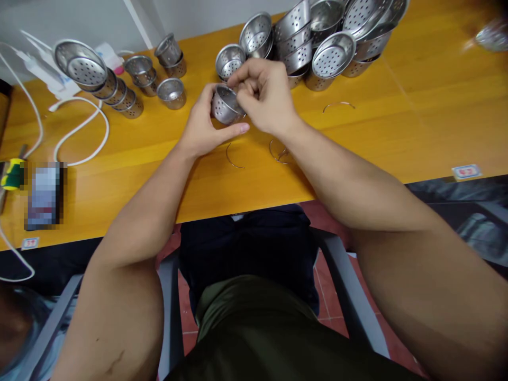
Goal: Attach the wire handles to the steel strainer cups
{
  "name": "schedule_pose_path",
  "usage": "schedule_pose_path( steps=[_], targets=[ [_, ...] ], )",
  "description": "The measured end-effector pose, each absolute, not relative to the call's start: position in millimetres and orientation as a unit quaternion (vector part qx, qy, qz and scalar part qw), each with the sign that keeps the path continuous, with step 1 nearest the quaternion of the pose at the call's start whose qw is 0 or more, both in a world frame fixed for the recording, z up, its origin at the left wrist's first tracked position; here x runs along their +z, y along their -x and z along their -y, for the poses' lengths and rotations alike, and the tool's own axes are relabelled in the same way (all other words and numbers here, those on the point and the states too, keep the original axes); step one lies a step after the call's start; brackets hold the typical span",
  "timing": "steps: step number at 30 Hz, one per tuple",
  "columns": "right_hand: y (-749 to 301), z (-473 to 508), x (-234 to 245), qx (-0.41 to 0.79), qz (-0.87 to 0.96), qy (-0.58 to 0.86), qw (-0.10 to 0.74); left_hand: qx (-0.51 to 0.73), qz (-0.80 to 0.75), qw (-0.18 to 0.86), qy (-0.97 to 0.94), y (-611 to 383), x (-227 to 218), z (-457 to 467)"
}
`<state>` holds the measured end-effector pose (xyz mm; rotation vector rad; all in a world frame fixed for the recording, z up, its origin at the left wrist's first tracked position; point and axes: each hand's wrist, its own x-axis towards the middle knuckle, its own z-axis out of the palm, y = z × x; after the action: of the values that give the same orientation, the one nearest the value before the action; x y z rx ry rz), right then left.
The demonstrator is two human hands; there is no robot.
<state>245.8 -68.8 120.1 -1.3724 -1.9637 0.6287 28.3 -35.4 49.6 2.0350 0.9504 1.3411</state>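
My left hand [203,124] is closed around a small perforated metal cup [227,107], its thumb along the near side and its fingers at the left and back. The cup's mouth tilts up toward me. Over its right rim, my right hand [264,95] has its fingers curled in a pinch; whatever lies between them is hidden. Just below the hands, a thin curved wire [234,157] rests on the table, with more bent wire [279,153] under my right wrist. Another curved wire [338,104] lies to the right.
Behind my hands stand stacked perforated cups [294,39] and a shallower stack [367,32]. At left are a leaning cup stack [107,84], small cups [171,93], a white cable [105,132], a blurred phone [43,196] and a yellow-green handle [14,173]. A person sits at lower left.
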Motion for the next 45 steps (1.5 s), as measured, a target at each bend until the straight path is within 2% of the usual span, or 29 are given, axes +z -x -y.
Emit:
schedule_pose_path(
  steps=[3, 7, 11, 15, 19, 27, 34, 39, 45],
  targets=[
    [-241.1, 72.2, 124.2, 0.248, 0.739, 0.551, 0.298, 0.494, -0.369, 0.274, -0.738, -32.5, 53.7, 43.1],
    [-243.8, 76.7, 130.1, 0.273, 0.754, 0.499, 0.328, 0.499, -0.365, 0.276, -0.736, -32.5, 49.8, 39.3],
    [-256.4, 80.9, 135.0, 0.382, 0.739, 0.449, 0.325, 0.529, -0.339, 0.257, -0.734, -26.1, 31.5, 18.3],
    [-267.5, 81.0, 136.4, 0.452, 0.751, 0.355, 0.325, 0.522, -0.328, 0.296, -0.729, -18.4, 19.7, 4.3],
    [-267.7, 74.2, 129.4, 0.457, 0.762, 0.317, 0.331, 0.499, -0.321, 0.330, -0.734, -16.1, 30.6, 13.8],
    [-261.3, 42.4, 96.4, 0.486, 0.733, 0.249, 0.407, 0.481, -0.364, 0.345, -0.719, -25.6, 71.4, 51.9],
    [-260.4, 45.7, 95.9, 0.477, 0.730, 0.267, 0.410, 0.449, -0.404, 0.340, -0.721, -24.5, 69.1, 46.7],
    [-257.9, 51.1, 100.5, 0.469, 0.730, 0.290, 0.402, 0.465, -0.371, 0.302, -0.745, -22.8, 65.9, 45.2],
    [-256.1, 55.0, 103.8, 0.462, 0.730, 0.314, 0.395, 0.452, -0.382, 0.310, -0.745, -20.0, 59.7, 37.1]
  ],
)
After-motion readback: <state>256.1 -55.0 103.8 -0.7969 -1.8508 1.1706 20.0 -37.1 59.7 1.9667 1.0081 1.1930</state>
